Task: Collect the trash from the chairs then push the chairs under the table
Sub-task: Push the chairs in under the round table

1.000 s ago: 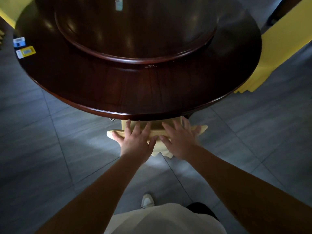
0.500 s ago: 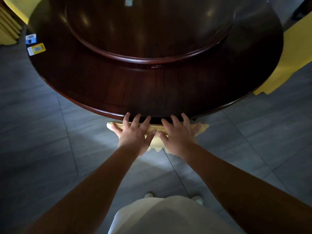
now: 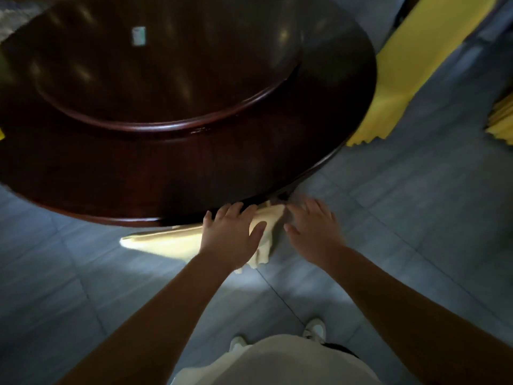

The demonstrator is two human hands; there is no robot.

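Chair [image 3: 177, 240] mostly under worktop [image 3: 194, 173] | my left hand [image 3: 231, 234] flat on its back, fingers spread | right hand [image 3: 312, 229] open, just beside

The person is wearing a pale cream top [image 3: 277, 362], its rounded front filling the bottom edge of the view. Both forearms are showing bare, with no sleeves reaching them, and the left hand [image 3: 230, 237] and right hand [image 3: 313, 229] are showing bare too. A pair of white shoes [image 3: 315, 330] is peeking out below, and a sliver of dark clothing [image 3: 341, 350] is showing beside the top.
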